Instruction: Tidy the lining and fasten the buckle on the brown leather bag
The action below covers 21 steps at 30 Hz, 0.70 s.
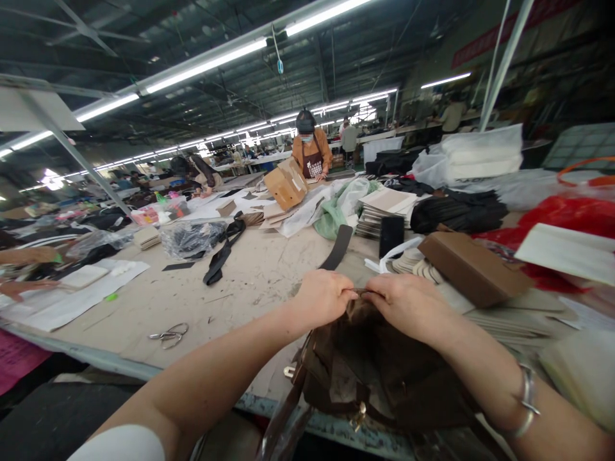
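Note:
A dark brown leather bag [369, 371] with straps and brass fittings lies at the near edge of the worktable [250, 282]. My left hand [321, 298] is closed, gripping the bag's far top edge. My right hand [408, 304] is closed on the same edge right beside it, the two hands almost touching. A silver bangle [526, 400] sits on my right wrist.
Scissors [168, 334] lie at the near left. A brown flat box [473, 266] and stacked beige cut pieces [509, 314] sit at right. Black straps [221, 253], plastic bags and paper piles crowd the far table. A person in an apron [311, 150] works at the far end.

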Motion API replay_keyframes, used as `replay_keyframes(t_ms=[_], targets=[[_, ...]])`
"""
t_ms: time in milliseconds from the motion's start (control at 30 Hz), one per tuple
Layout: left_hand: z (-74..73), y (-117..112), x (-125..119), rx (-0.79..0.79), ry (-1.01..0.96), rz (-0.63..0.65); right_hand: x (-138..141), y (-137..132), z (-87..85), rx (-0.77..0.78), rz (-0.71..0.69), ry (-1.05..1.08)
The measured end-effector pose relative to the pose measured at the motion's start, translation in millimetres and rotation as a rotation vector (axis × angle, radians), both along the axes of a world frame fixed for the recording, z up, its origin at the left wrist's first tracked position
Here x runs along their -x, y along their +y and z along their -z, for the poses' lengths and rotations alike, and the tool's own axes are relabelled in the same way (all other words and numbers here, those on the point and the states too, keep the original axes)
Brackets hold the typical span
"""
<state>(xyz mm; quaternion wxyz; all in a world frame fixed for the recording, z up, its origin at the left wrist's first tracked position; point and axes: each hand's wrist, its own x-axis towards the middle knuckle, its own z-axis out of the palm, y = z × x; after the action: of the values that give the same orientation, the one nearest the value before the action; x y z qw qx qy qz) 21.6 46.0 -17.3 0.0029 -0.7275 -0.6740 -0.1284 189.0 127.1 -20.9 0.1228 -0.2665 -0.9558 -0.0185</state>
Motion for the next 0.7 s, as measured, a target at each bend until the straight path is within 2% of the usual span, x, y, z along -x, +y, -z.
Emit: replay_keyframes(t_ms=[100,233,300,567,700], targets=[[1.7,0.5,-1.2,-0.013,-0.015,-0.003,-2.2,3.0,3.0,0.026,-0.018,0.016],[3.4,0.2,-1.3,-0.028,-0.016,-0.006,-6.6,7.6,6.1,0.102,-0.131,0.107],[3.8,-0.4,-1.8,-0.029,-0.007,-0.010,-6.0,7.7,5.1,0.103,-0.118,0.123],[4.7,0.7,-3.9,-0.051,0.051,-0.045,6.6,1.1,-3.1,-0.072,-0.059,-0.008],[2.5,-0.6,1.2,-0.032,0.072,-0.068,13.2,-2.2,-3.6,-0.112,-0.029,-0.031]])
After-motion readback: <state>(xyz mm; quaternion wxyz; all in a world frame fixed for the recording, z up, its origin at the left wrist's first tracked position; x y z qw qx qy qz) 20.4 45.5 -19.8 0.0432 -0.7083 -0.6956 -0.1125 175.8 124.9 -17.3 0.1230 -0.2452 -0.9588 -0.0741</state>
